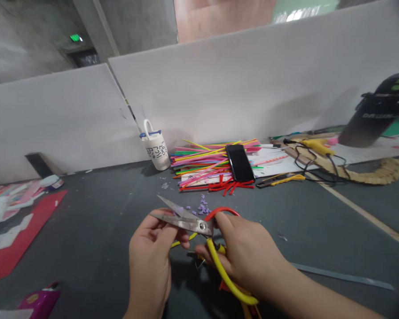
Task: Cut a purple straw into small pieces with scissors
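My right hand [242, 243] is closed round the red and yellow handles of a pair of scissors [202, 227], whose blades are apart and point left. My left hand [154, 252] pinches its fingers right at the blades. Whatever it grips is mostly hidden. A thin yellow strand [183, 241] shows just below its fingertips, and I cannot tell whether it is held. Small purple cut bits [202, 207] lie on the dark table [103, 230] just beyond the blades. Under my right hand, some small items are blurred and partly covered.
Behind, colourful pipe cleaners [199, 161] lie under a black phone [240, 163]. A white cup [156, 150] stands left of them. At right are a yellow glue gun [319, 146], a cutter knife [279, 179] and a dark bottle [372, 115]. Red sheet [23, 239] lies left.
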`<state>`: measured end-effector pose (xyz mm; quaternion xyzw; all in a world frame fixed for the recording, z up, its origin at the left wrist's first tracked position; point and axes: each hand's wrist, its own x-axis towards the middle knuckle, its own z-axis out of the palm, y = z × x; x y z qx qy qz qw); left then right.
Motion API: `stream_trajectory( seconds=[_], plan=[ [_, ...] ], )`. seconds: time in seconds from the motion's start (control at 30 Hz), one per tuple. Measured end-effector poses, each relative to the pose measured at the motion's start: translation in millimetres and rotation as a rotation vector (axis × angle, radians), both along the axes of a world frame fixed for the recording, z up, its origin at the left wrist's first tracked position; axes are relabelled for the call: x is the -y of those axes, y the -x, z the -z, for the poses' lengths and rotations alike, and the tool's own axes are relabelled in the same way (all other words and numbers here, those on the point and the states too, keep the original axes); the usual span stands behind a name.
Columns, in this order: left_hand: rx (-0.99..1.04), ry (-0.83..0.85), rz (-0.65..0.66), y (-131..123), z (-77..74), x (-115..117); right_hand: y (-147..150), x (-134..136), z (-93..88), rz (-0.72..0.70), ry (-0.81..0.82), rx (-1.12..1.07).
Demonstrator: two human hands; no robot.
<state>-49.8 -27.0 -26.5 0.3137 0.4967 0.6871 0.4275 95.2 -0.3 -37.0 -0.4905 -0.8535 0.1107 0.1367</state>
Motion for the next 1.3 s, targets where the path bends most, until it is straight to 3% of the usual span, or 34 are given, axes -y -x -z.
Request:
stream_trajectory(
  seconds=[0.6, 0.9, 1.3],
  plan=[
    [0.036, 0.039, 0.0, -2.7, -1.1, 0.4, 2.1, 0.9, 6.2, 0.005, -0.095, 0.011],
    [0.04, 0.057, -0.011, -2.8, -2.1, -1.2, 2.8, 1.9, 4.0, 0.014, -0.035, 0.034],
    [-0.042, 0.058, -0.038, 2.1, 1.1, -0.6, 4.3, 0.5, 8.1, 0.005, -0.088, 0.066]
  ],
)
